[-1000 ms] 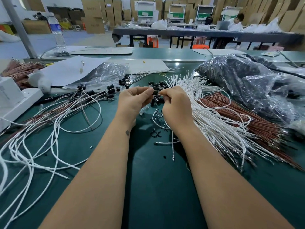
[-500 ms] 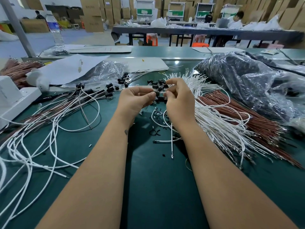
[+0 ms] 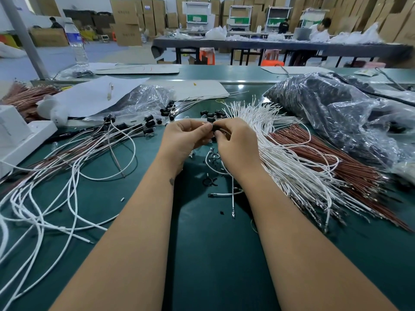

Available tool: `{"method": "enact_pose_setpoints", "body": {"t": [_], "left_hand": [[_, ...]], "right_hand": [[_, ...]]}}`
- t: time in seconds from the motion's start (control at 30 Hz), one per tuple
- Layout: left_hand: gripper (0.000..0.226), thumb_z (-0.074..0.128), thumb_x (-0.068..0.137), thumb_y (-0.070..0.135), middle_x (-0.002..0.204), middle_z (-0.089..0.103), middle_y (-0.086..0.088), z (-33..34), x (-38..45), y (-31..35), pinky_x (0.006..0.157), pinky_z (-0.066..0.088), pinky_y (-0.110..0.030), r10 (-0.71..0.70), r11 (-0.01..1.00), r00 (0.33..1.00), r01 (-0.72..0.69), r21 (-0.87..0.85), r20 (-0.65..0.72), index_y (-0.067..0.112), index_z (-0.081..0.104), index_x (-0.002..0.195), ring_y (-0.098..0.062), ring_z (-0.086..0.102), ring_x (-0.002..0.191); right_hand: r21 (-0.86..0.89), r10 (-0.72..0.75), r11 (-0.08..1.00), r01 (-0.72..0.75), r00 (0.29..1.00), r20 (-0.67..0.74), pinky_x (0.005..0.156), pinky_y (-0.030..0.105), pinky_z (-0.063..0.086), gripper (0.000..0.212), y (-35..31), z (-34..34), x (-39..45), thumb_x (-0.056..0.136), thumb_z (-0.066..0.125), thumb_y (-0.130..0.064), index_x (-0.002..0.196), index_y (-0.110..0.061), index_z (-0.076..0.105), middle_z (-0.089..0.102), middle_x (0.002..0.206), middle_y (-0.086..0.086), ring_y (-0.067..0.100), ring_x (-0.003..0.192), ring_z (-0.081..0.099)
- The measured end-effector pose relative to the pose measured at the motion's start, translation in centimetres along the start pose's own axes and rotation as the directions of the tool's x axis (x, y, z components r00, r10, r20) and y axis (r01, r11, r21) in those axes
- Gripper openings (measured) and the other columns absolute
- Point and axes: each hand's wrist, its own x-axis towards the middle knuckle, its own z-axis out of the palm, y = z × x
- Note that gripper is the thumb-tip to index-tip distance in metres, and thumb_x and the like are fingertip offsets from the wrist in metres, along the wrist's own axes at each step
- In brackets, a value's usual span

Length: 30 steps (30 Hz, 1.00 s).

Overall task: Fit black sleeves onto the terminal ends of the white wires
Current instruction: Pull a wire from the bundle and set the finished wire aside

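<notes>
Hands meet at the centre of the green tabletop (image 3: 202, 254), just near of a scatter of loose black sleeves (image 3: 211, 114). Left hand (image 3: 184, 138) has its fingers curled, its grip pinching what looks like a thin wire end with a glint of terminal at the fingertips; right hand (image 3: 235, 142) pinches one black sleeve (image 3: 216, 127) between thumb and forefinger, the two grips almost touching. Whether the terminal has entered the sleeve cannot be told, since the fingers hide the joint. A white wire (image 3: 233, 198) trails down from under the right hand toward the near edge, its bare terminal lying on the tabletop. Unsleeved white wires (image 3: 280, 153) fan out to the right beside a brown wire bundle (image 3: 336, 162); finished wires (image 3: 101, 140) with black caps lie to the left. Likely faults from here: the terminal meeting the sleeve off-axis and bending or snagging at the mouth; the small sleeve slipping from the pinch and dropping among the loose ones; the sleeve seated only partway because the push is hidden from sight; the trailing wire catching the neighbouring fan and dragging strands out of order.
</notes>
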Motion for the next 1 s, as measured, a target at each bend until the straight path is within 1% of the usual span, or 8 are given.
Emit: {"method": "enact_pose_setpoints", "body": {"t": [0.23, 0.37, 0.5, 0.57, 0.67, 0.77, 0.87, 1.0], "left_hand": [[0.014, 0.062, 0.091, 0.009, 0.067, 0.07, 0.002, 0.1, -0.1, 0.5, 0.066, 0.055, -0.02, 0.045, 0.999, 0.998, -0.046, -0.011, -0.044, 0.012, 0.063, 0.078, -0.009, 0.066, 0.064], [0.013, 0.054, 0.097, 0.017, 0.07, 0.069, 0.003, -0.6, 0.2, 0.6, 0.063, 0.053, -0.02, 0.008, 1.0, 0.961, -0.012, -0.011, -0.278, 0.011, 0.058, 0.086, -0.007, 0.065, 0.063], [0.01, 0.051, 0.098, 0.02, 0.093, 0.067, -0.005, -2.1, 1.2, 0.5, 0.066, 0.051, -0.025, 0.044, 0.991, 0.749, 0.05, 0.123, -0.661, 0.011, 0.055, 0.095, -0.017, 0.063, 0.08], [0.014, 0.052, 0.094, 0.01, 0.105, 0.063, -0.004, -2.3, 1.1, 0.7, 0.076, 0.045, -0.013, 0.145, 0.955, 0.637, 0.109, 0.274, -0.757, 0.01, 0.055, 0.107, -0.02, 0.06, 0.096], [0.032, 0.051, 0.082, -0.005, 0.105, 0.061, -0.001, -1.6, 0.1, 1.0, 0.083, 0.025, -0.002, 0.597, 0.66, 0.643, -0.054, 0.749, -0.48, 0.009, 0.063, 0.109, -0.019, 0.052, 0.104], [0.025, 0.056, 0.083, 0.0, 0.101, 0.07, -0.006, 0.7, -0.4, 0.5, 0.088, 0.036, -0.026, 0.652, 0.392, 0.757, -0.37, 0.842, 0.029, 0.009, 0.071, 0.1, -0.027, 0.056, 0.101], [0.023, 0.055, 0.09, 0.006, 0.101, 0.071, -0.008, 2.2, -0.2, -0.4, 0.089, 0.039, -0.037, 0.522, 0.369, 0.83, -0.426, 0.826, 0.196, 0.01, 0.074, 0.102, -0.032, 0.055, 0.1], [0.019, 0.058, 0.092, 0.012, 0.099, 0.068, -0.007, 1.9, 0.2, -0.8, 0.084, 0.033, -0.028, 0.474, 0.492, 0.872, -0.379, 0.784, 0.124, 0.013, 0.074, 0.101, -0.028, 0.05, 0.1]], "right_hand": [[-0.129, -0.04, 0.991, 0.043, 0.999, 0.025, 0.077, 0.031, 0.046, 0.016, -0.3, -0.2, 0.0, 0.095, 0.054, -0.012, 0.107, -0.011, 0.066, 0.066, 0.1, 0.005, 0.021, 0.092, 0.057], [-0.279, -0.029, 0.96, 0.022, 0.999, -0.02, 0.066, 0.03, 0.041, 0.014, 0.1, -0.6, 0.1, 0.096, 0.052, -0.013, 0.106, -0.011, 0.062, 0.067, 0.093, 0.004, 0.018, 0.08, 0.054], [-0.457, -0.039, 0.889, -0.035, 0.988, -0.152, 0.078, 0.029, 0.035, 0.018, 0.4, -1.2, 0.3, 0.093, 0.054, -0.005, 0.108, -0.013, 0.062, 0.067, 0.088, 0.001, 0.019, 0.082, 0.057], [-0.475, -0.039, 0.878, -0.066, 0.978, -0.207, 0.084, 0.031, 0.037, 0.021, 0.5, -1.4, 0.5, 0.092, 0.054, -0.004, 0.109, -0.014, 0.062, 0.068, 0.091, 0.0, 0.02, 0.087, 0.059], [-0.461, -0.048, 0.887, -0.036, 0.984, -0.171, 0.085, 0.03, 0.037, 0.017, 0.4, -1.2, 0.3, 0.095, 0.054, -0.009, 0.108, -0.014, 0.062, 0.067, 0.093, 0.001, 0.02, 0.088, 0.058], [-0.417, -0.088, 0.908, 0.039, 0.991, -0.101, 0.082, 0.029, 0.036, 0.015, 0.1, -0.6, 0.1, 0.096, 0.053, -0.014, 0.108, -0.013, 0.061, 0.066, 0.095, 0.002, 0.02, 0.089, 0.056], [-0.384, -0.101, 0.922, 0.054, 0.99, -0.101, 0.078, 0.028, 0.031, 0.016, 0.2, -0.5, 0.2, 0.096, 0.05, -0.011, 0.108, -0.012, 0.06, 0.065, 0.098, 0.004, 0.022, 0.092, 0.055], [-0.326, -0.083, 0.943, 0.061, 0.995, -0.054, 0.078, 0.029, 0.031, 0.015, 0.2, -0.6, 0.2, 0.098, 0.049, -0.015, 0.108, -0.011, 0.059, 0.064, 0.099, 0.006, 0.023, 0.093, 0.054]]}}
